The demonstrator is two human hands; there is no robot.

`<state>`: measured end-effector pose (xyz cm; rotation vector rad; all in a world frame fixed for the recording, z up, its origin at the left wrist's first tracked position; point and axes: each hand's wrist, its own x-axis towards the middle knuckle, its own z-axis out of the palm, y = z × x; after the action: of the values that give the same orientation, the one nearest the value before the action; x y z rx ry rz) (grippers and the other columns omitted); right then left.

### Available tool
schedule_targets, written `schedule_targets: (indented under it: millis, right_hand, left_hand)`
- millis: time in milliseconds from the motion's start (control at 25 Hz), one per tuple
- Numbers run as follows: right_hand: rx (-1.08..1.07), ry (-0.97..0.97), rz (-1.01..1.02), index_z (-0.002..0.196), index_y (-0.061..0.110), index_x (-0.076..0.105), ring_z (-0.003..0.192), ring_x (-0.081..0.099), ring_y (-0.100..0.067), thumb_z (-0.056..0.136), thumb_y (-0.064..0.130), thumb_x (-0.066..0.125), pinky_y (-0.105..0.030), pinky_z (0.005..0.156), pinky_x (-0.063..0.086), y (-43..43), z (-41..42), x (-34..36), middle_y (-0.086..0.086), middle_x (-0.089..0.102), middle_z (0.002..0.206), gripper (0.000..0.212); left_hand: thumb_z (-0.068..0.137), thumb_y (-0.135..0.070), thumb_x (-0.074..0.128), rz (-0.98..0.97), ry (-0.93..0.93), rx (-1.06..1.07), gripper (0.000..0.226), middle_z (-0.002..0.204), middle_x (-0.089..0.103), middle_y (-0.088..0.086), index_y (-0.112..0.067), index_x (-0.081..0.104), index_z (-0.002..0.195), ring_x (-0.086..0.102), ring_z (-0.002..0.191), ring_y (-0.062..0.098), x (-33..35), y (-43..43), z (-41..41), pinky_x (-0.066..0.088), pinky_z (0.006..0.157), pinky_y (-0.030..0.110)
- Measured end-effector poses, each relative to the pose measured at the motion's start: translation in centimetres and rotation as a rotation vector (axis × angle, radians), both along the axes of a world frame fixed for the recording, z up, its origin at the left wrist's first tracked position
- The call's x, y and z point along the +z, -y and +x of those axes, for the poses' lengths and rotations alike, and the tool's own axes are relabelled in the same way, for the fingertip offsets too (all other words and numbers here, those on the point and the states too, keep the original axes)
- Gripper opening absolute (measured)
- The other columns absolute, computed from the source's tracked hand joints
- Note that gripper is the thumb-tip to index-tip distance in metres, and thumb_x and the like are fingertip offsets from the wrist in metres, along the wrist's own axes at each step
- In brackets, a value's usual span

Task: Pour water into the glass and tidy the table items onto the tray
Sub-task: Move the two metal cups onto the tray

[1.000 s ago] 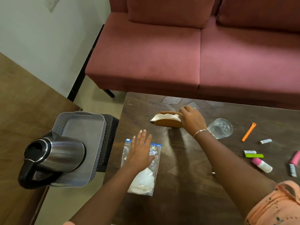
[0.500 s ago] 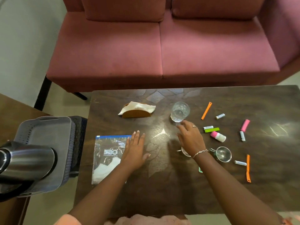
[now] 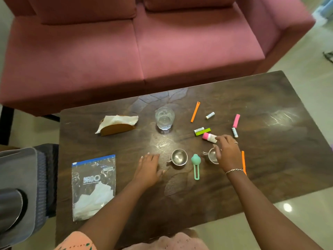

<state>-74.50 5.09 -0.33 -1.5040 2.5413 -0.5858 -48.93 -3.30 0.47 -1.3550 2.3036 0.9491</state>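
Note:
A clear glass stands upright on the dark table, behind the middle. My left hand lies flat on the table, just left of a small steel cup, holding nothing. My right hand hovers with loosely bent fingers over a second steel cup, its fingertips close to a pink-capped bottle. The grey tray sits off the table's left side, with the steel kettle lying partly over it at the frame edge.
On the table lie a napkin holder, a zip bag of tissues, a teal clip, two orange sticks, a green bar, a pink tube and small batteries. A red sofa stands behind.
My left hand left the zip bag and slid right beside the steel cup. My right hand moved right from near the glass to over the second steel cup. The view swung right.

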Motion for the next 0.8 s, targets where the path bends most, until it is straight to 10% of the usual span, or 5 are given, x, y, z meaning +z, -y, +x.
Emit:
schedule_targets:
  millis: [120, 240, 360, 600, 800]
  right_hand:
    - [-0.252, 0.349, -0.050, 0.086, 0.000, 0.064, 0.081, 0.058, -0.029, 0.078, -0.003, 0.060, -0.027, 0.071, 0.042, -0.8, 1.0, -0.3, -0.017, 0.064, 0.086, 0.009]
    - [-0.788, 1.205, -0.245, 0.079, 0.004, 0.060, 0.069, 0.055, -0.022, 0.085, -0.008, 0.049, -0.015, 0.056, 0.050, -0.3, 4.0, -1.1, -0.013, 0.059, 0.075, 0.017]
    - [-1.214, 1.886, -0.402, 0.111, -0.001, 0.053, 0.084, 0.057, -0.024, 0.088, -0.013, 0.036, -0.032, 0.082, 0.049, 0.3, 5.9, -2.8, -0.013, 0.056, 0.088, 0.031]
    - [-1.412, 2.047, -0.734, 0.138, 0.010, 0.031, 0.126, 0.043, -0.031, 0.088, -0.017, 0.029, -0.040, 0.097, 0.039, 2.6, 6.2, -5.2, -0.015, 0.050, 0.089, 0.056]
    - [-1.424, 2.068, -0.804, 0.104, 0.012, 0.052, 0.088, 0.056, -0.022, 0.095, 0.003, 0.039, -0.037, 0.091, 0.042, 3.4, 6.3, -7.0, -0.011, 0.051, 0.090, 0.019]
  left_hand:
    - [0.091, -0.032, 0.053, 0.094, 0.016, 0.090, 0.057, 0.143, 0.042, 0.006, -0.018, 0.029, 0.141, 0.037, 0.133, 0.023, -1.9, 0.5, -2.1, 0.021, 0.115, 0.042]
    - [0.090, -0.028, 0.056, 0.216, 0.079, 0.184, 0.051, 0.138, 0.050, 0.004, -0.018, 0.036, 0.137, 0.045, 0.126, 0.023, -4.0, 1.0, -3.7, 0.028, 0.112, 0.043]
    - [0.091, -0.021, 0.055, 0.315, 0.103, 0.225, 0.041, 0.133, 0.053, 0.006, -0.016, 0.045, 0.130, 0.050, 0.119, 0.025, -5.5, 1.4, -4.6, 0.038, 0.099, 0.030]
    - [0.093, -0.012, 0.049, 0.358, 0.058, 0.332, 0.024, 0.117, 0.062, 0.016, -0.005, 0.053, 0.116, 0.057, 0.107, 0.032, -8.3, 0.7, -5.6, 0.044, 0.085, 0.031]
    - [0.095, -0.009, 0.045, 0.359, 0.016, 0.413, 0.027, 0.086, 0.064, 0.009, -0.016, 0.056, 0.071, 0.053, 0.074, 0.018, -9.3, 0.6, -6.0, 0.042, 0.068, 0.028]
